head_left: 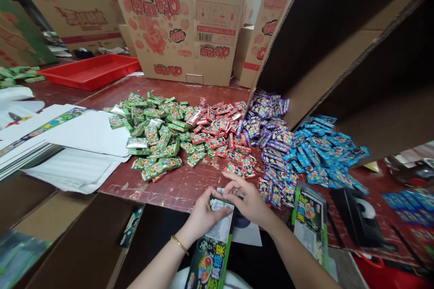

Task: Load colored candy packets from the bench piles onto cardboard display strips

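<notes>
A long printed candy package (212, 253), black and green with bright lettering and a pale label panel, stands tilted near my lap. My left hand (206, 214) grips its upper part, with the thumb lying over the pale panel. At the top edge, my right hand (247, 198) has its fingers bent and pinching near the opening; exactly what lies between those fingertips is hidden. Just beyond my hands lie heaps of small candy packets: green packets (156, 135), red packets (220, 126), purple packets (271, 144) and blue packets (328, 153).
Similar packages (308, 221) lie to the right, beside a black tape dispenser (359, 219). White card sheets (88, 131) are stacked at left. A red tray (91, 72) and a tall carton (183, 22) stand behind the heaps. An open cardboard box (325, 67) leans over the right side.
</notes>
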Demonstrator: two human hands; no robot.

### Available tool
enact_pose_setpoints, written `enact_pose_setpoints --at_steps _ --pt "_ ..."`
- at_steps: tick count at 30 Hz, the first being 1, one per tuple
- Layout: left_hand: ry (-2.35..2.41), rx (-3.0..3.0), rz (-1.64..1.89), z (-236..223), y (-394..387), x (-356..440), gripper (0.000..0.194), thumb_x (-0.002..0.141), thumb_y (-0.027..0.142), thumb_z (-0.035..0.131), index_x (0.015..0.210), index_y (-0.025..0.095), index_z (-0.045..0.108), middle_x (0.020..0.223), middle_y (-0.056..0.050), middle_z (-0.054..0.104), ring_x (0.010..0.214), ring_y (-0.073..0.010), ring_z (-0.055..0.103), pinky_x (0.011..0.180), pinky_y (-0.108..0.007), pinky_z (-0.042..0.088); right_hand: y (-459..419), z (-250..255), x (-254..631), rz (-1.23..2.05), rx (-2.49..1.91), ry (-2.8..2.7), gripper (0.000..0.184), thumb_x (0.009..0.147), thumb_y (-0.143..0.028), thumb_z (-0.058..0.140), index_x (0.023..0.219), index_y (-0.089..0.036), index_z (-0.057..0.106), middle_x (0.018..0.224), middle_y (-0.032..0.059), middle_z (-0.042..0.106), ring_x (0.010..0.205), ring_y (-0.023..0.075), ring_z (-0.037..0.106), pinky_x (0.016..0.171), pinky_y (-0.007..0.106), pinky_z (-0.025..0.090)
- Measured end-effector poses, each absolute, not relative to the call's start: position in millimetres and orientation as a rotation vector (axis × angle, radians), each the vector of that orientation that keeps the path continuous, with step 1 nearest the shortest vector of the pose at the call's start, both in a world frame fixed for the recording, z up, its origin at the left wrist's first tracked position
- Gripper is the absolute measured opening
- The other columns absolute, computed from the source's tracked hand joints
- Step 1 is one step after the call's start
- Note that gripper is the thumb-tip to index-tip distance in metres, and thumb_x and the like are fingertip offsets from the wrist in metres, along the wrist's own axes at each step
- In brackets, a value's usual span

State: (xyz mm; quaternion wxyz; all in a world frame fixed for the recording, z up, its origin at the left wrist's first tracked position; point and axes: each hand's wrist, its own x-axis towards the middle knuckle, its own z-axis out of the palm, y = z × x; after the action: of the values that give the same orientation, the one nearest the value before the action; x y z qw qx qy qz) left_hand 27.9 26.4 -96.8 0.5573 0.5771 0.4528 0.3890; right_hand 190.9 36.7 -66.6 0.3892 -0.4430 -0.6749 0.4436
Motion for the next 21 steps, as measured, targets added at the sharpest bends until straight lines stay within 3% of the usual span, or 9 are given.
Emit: enact_pose_setpoints --at_steps 7,10,13,15,18,20,21 --pt "1.091 1.353 0.951 -102.8 23.7 28.4 0.035 0.067 0.024 0.074 0.083 0.021 0.043 0.081 0.003 0.054 0.078 -0.0172 0.054 0.071 -0.026 0.042 44.3 -85.9 184.9 1.326 -1.129 -1.527 0.059 0.066 -0.010 0.066 0.121 -0.024 0.051 0.083 -0.0021 0.062 0.065 0.0115 0.055 0.062 0.025 0.045" --pt "1.097 1.342 0.970 -103.0 17.9 27.6 0.036 0.070 0.029 0.073 0.088 0.022 0.042 0.088 0.002 0.053 0.084 -0.0182 0.055 0.075 -0.028 0.043 46.8 -96.9 185.2 1.704 -1.117 -1.150 0.057 0.057 -0.021 0.079 0.109 -0.020 0.057 0.079 -0.0008 0.064 0.064 0.0129 0.059 0.060 0.025 0.046" --pt "1.015 1.262 0.946 -103.4 5.1 23.5 0.035 0.076 0.031 0.068 0.098 0.023 0.043 0.093 -0.001 0.057 0.091 -0.0199 0.056 0.081 -0.032 0.044 47.0 -101.8 187.5 1.906 -1.125 -1.016 0.047 0.059 -0.035 0.079 0.098 -0.016 0.062 0.075 0.0036 0.067 0.067 0.0180 0.065 0.061 0.029 0.049" --pt "0.927 1.183 0.887 -104.2 -5.8 16.7 0.040 0.074 0.032 0.070 0.103 0.023 0.044 0.097 -0.003 0.060 0.094 -0.0217 0.057 0.084 -0.035 0.045 44.9 -100.1 189.8 1.901 -1.123 -1.026 0.048 0.063 -0.040 0.076 0.102 -0.016 0.061 0.082 0.0068 0.069 0.071 0.0200 0.066 0.063 0.031 0.050" --pt "0.840 1.079 0.738 -103.3 -17.0 -1.2 0.046 0.066 0.033 0.078 0.104 0.027 0.053 0.103 -0.002 0.063 0.102 -0.0260 0.056 0.092 -0.040 0.042 37.3 -89.5 193.7 1.800 -1.159 -1.186 0.062 0.067 -0.044 0.073 0.121 -0.023 0.050 0.078 0.0034 0.068 0.074 0.0213 0.067 0.068 0.036 0.052" --pt "0.830 1.022 0.685 -98.5 -15.9 -19.0 0.036 0.067 0.038 0.077 0.097 0.029 0.059 0.098 -0.001 0.066 0.100 -0.0276 0.058 0.091 -0.044 0.044 30.8 -78.2 198.0 1.608 -1.311 -1.439 0.080 0.053 -0.046 0.081 0.124 -0.033 0.046 0.065 -0.0016 0.063 0.062 0.0226 0.066 0.057 0.037 0.054" --pt "0.844 1.016 0.700 -94.1 -12.9 -29.6 0.031 0.071 0.039 0.074 0.096 0.029 0.060 0.097 -0.002 0.066 0.098 -0.0276 0.059 0.087 -0.046 0.046 28.5 -72.0 201.2 1.443 -1.417 -1.506 0.075 0.054 -0.054 0.078 0.121 -0.041 0.048 0.069 -0.0004 0.063 0.064 0.0233 0.067 0.053 0.036 0.054"
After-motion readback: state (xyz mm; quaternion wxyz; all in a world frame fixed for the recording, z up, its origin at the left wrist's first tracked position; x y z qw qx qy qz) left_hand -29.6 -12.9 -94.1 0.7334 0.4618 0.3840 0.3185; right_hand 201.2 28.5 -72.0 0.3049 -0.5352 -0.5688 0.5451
